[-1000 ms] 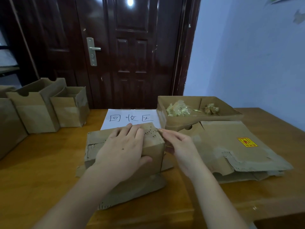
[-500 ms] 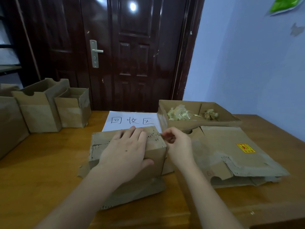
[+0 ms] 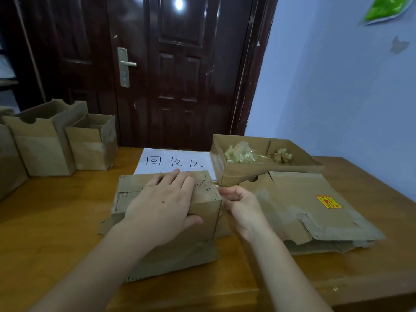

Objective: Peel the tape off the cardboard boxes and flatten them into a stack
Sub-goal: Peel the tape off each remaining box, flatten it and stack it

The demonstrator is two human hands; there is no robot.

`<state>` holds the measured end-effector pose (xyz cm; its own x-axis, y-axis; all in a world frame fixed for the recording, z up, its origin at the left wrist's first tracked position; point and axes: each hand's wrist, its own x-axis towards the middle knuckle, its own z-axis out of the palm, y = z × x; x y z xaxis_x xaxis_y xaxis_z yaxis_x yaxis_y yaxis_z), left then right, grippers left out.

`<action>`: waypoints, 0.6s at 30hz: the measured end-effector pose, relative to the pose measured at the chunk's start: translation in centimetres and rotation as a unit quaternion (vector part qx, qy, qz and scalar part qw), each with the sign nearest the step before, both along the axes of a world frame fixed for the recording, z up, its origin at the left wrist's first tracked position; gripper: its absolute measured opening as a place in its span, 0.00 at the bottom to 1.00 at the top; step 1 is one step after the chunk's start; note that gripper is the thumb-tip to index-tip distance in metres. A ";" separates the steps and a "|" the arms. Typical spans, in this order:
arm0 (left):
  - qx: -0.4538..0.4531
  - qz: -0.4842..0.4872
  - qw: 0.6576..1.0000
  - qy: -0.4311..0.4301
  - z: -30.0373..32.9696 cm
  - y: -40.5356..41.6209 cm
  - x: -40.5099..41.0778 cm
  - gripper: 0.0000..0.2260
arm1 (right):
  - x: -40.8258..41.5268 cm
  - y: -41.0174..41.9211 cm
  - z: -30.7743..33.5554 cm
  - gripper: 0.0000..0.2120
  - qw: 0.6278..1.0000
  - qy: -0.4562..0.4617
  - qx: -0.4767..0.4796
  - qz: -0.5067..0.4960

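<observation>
Left hand point(image 3: 162, 206) flat, fingers straight, on brown taped cardboard box point(image 3: 202, 212) mid wooden table point(image 3: 51, 221), right hand point(image 3: 238, 203) pinching tape end at top-right corner: risks tearing, box sliding.

Wooden table point(image 3: 56, 235), orange-brown top. Centre: cardboard box point(image 3: 207, 219) standing on table, bottom flaps splayed flat on wood. Behind it: white paper sheet point(image 3: 157, 164), handwritten characters. Right: stack of flattened cardboard point(image 3: 304, 206), yellow sticker on top sheet. Far right-centre: open cardboard tray point(image 3: 238, 175), resting partly on stack. Left edge: upright open boxes point(image 3: 42, 152), grouped close.
</observation>
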<state>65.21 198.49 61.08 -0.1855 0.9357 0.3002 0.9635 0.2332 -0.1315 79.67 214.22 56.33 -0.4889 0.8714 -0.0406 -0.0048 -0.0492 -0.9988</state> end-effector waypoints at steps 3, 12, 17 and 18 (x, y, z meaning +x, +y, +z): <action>0.003 0.002 1.000 -0.001 -0.1 0.0 0.0 0.36 | 0.2 1.3 0.4 0.12 0.955 -0.128 0.228 -0.140; 0.000 0.008 1.000 -0.009 -0.2 0.2 -0.1 0.37 | -1.2 7.4 4.6 0.07 0.934 -0.129 0.273 -0.192; 0.008 0.011 1.000 -0.019 -0.3 0.2 0.1 0.37 | -4.2 11.4 6.3 0.09 0.908 -0.185 0.308 -0.216; 0.010 0.010 1.000 -0.018 -0.4 0.2 0.1 0.37 | -4.8 12.1 6.4 0.09 0.897 -0.204 0.329 -0.213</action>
